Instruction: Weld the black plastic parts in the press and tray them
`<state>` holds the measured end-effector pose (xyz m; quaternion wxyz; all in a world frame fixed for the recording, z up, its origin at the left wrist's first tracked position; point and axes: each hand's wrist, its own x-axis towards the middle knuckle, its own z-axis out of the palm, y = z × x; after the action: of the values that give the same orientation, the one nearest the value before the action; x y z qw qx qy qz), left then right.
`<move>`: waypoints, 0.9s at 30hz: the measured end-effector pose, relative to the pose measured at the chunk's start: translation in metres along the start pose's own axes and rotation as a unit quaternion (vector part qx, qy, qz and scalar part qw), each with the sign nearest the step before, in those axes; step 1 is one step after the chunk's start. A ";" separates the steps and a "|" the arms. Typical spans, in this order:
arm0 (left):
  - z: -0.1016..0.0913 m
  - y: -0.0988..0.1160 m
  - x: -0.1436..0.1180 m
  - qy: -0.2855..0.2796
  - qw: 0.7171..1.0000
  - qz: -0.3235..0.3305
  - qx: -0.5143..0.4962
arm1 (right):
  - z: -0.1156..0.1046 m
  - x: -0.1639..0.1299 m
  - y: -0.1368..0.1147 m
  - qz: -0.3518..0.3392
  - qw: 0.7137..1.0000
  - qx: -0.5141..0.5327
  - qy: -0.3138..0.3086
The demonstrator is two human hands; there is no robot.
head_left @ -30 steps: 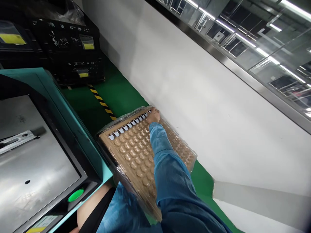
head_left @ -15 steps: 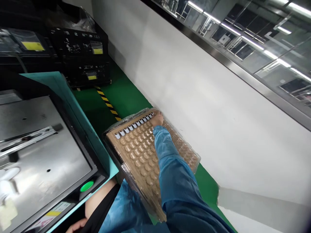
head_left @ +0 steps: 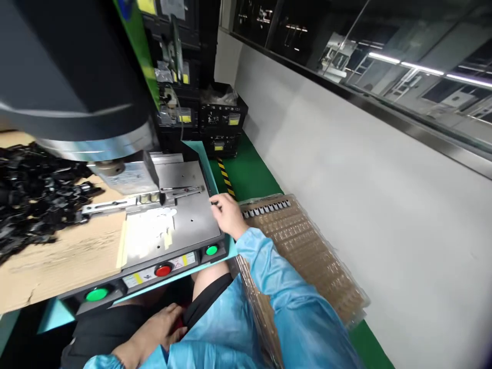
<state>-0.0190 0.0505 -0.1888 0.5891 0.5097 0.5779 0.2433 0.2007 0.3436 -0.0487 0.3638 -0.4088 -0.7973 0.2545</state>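
Note:
My right hand (head_left: 227, 214) hovers over the right edge of the machine's steel plate (head_left: 184, 220), just left of the clear plastic tray (head_left: 307, 246). Its fingertips pinch a small dark part (head_left: 213, 202). The tray has many brown pockets, and a single row of small parts (head_left: 269, 208) fills its far edge. My left hand (head_left: 154, 333) rests on my lap below the machine's front panel, holding nothing. Both my arms are in blue sleeves.
A press head (head_left: 115, 169) hangs over the plate. Green (head_left: 211, 250), red (head_left: 163, 270) and green (head_left: 96, 294) buttons line the front panel. A heap of black parts (head_left: 34, 195) lies on cardboard at left. Black crates (head_left: 223, 120) stand on the green floor; a white wall runs along the right.
My right hand has left the tray's far row and swung left to the machine plate, with a small part in its fingers. My view turned left, revealing the press, cardboard and black parts.

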 end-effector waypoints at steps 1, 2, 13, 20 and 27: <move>-0.008 0.011 -0.004 -0.030 0.998 0.019 0.059 | 0.016 0.002 -0.016 -0.028 0.999 -0.003 -0.039; -0.016 0.025 -0.008 -0.056 0.991 0.040 0.112 | 0.031 0.003 -0.029 -0.052 0.996 -0.014 -0.071; -0.128 0.124 -0.010 0.250 0.897 0.259 0.256 | 0.097 0.020 -0.054 -0.040 0.975 -0.187 -0.117; -0.187 0.119 0.050 0.263 0.805 0.285 0.449 | 0.088 0.008 -0.060 -0.030 0.970 -0.220 -0.098; -0.195 0.149 0.054 0.177 0.759 0.286 0.557 | 0.090 0.009 -0.063 -0.058 0.968 -0.216 -0.110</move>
<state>-0.1433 0.2141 -0.0449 -0.0087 0.8375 0.5328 0.1212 0.0969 0.3075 -0.0556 0.1911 -0.3997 -0.8911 0.0983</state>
